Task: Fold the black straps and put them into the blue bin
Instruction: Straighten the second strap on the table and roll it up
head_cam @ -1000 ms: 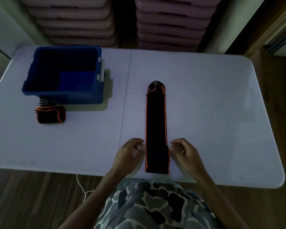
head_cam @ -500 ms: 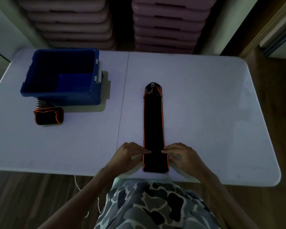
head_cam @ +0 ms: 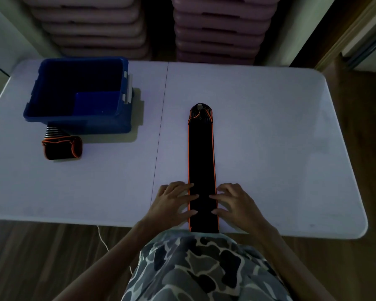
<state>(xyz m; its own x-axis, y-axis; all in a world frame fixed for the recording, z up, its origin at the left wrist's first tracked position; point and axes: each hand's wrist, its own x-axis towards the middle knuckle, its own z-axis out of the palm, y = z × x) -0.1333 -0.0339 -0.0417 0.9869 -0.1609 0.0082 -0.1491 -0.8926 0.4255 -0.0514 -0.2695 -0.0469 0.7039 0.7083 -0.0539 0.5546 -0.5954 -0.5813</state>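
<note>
A long black strap with orange edging lies flat on the white table, running from the near edge toward the middle. My left hand rests at its left edge with fingertips on the near part of the strap. My right hand mirrors it on the right edge, fingers spread and touching the strap. A second black strap, folded into a bundle, sits in front of the blue bin at the far left. The bin looks empty inside.
Two stacks of pinkish trays or lids stand behind the table. The table's near edge runs just under my hands. A thin white cord hangs below the table. Wood floor shows on the right.
Both hands moved inward from beside the strap onto its near end, and the fingers are now spread over its edges. The strap itself stays laid out straight.
</note>
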